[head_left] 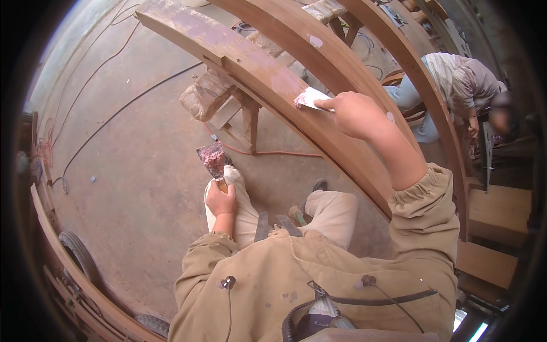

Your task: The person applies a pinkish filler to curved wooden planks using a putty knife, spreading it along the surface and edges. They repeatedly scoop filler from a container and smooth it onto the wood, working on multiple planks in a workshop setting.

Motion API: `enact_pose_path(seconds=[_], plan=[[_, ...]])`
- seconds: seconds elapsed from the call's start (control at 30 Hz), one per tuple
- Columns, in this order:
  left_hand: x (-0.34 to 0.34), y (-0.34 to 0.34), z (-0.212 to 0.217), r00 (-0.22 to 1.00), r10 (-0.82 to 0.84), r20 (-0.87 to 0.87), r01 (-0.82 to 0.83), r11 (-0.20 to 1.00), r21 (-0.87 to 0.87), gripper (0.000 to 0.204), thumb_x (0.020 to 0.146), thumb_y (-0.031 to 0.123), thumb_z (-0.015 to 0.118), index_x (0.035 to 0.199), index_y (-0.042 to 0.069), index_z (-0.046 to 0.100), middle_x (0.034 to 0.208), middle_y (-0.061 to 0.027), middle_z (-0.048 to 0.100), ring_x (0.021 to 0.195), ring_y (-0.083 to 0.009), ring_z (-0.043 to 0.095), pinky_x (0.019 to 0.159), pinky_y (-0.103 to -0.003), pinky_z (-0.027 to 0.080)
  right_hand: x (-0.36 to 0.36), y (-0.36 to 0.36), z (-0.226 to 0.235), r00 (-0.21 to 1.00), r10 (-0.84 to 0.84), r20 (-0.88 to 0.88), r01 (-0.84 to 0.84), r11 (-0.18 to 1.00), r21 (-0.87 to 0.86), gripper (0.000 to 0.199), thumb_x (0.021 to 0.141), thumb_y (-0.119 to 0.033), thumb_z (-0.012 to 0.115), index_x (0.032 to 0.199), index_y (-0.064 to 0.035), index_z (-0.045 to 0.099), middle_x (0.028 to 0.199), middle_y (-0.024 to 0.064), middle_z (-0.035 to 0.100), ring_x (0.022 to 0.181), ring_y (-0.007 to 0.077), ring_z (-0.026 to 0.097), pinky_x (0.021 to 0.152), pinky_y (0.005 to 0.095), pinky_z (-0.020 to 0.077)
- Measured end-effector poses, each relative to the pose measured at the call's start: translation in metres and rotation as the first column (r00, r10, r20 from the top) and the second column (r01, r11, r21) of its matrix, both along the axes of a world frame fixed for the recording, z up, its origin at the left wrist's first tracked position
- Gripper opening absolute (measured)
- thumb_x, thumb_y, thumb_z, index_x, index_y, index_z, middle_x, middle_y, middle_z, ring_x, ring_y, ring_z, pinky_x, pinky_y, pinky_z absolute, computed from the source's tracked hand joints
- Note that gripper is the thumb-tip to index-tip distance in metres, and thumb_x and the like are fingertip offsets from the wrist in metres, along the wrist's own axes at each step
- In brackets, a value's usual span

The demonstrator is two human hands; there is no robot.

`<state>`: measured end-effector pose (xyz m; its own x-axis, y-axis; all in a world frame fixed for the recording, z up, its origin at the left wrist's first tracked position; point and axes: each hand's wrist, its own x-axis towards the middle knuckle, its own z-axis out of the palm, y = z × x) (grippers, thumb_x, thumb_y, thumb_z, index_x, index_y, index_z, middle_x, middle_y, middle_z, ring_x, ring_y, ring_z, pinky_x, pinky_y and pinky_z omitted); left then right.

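My left hand is closed round the wooden handle of a putty knife, held low over my left leg. Its blade carries a thick heap of pink putty. Farther right, my right hand grips a white flat scraper, with the index finger stretched along it. Pink putty clings to the scraper's left edge, which touches the top face of a long wooden beam. Pinkish smears cover the beam's far part, while the nearer part shows bare reddish-brown wood.
The beam rests on a rough wooden trestle. More curved beams run alongside to the right. Past them, another person bends over. An orange hose and a dark cable cross the floor. A tyre lies at left.
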<state>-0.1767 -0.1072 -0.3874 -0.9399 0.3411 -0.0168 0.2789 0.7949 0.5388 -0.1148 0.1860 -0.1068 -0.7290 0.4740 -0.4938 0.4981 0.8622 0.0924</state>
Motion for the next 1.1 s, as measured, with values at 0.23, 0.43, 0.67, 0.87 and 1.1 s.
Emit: enact_pose_path(seconds=[0.23,0.43,0.67,0.87,1.1], plan=[[-0.002,0.0,-0.002,1.0,-0.006,0.009,0.006,0.999,0.05,0.029,0.067,0.029,0.059,0.083,0.005,0.053,0.073,-0.0178,0.059,0.069,-0.0377,0.057,0.063,-0.046,0.045,-0.007,0.009,0.013,0.996,0.009,-0.088,-0.017,0.996,-0.089,0.041,0.08,-0.003,0.048,0.111,-0.0236,0.063,0.09,0.0175,0.063,0.084,0.0322,0.059,0.072,0.0393,0.0459],[-0.003,0.002,-0.003,1.0,-0.019,-0.014,0.02,0.998,0.059,0.029,0.067,0.028,0.059,0.083,0.005,0.053,0.073,-0.018,0.059,0.069,-0.0378,0.057,0.063,-0.045,0.045,-0.005,0.005,0.012,0.995,0.076,0.059,-0.072,0.995,-0.074,0.049,0.073,0.003,0.046,0.11,-0.0228,0.064,0.089,0.0169,0.063,0.081,0.0327,0.06,0.07,0.0393,0.0464],[-0.002,0.001,-0.006,1.0,-0.011,-0.017,0.012,0.999,0.052,0.032,0.067,0.03,0.059,0.085,0.004,0.053,0.073,-0.0184,0.059,0.07,-0.0381,0.057,0.063,-0.046,0.045,0.001,0.006,0.013,0.995,0.072,0.066,-0.069,0.996,-0.051,0.041,0.077,-0.004,0.049,0.109,-0.0245,0.064,0.092,0.0121,0.065,0.085,0.029,0.061,0.075,0.0376,0.0483],[-0.001,0.003,-0.008,1.0,-0.013,-0.01,0.014,0.999,0.046,0.034,0.067,0.03,0.06,0.087,0.004,0.053,0.074,-0.019,0.059,0.071,-0.0386,0.057,0.064,-0.046,0.045,-0.02,0.003,0.003,0.994,0.045,-0.103,-0.052,0.997,-0.065,0.038,0.08,-0.011,0.05,0.113,-0.025,0.061,0.09,0.0109,0.065,0.087,0.0278,0.061,0.074,0.0369,0.0485],[-0.005,0.004,-0.002,0.987,-0.029,0.16,0.037,0.998,-0.049,0.042,0.069,0.029,0.058,0.1,0.001,0.055,0.089,-0.0192,0.06,0.083,-0.0377,0.058,0.072,-0.044,0.046,-0.01,0.011,0.003,0.991,0.112,-0.078,-0.121,0.986,-0.116,0.035,0.079,-0.009,0.053,0.11,-0.0223,0.064,0.084,0.0164,0.063,0.078,0.0337,0.059,0.068,0.0398,0.0464]])
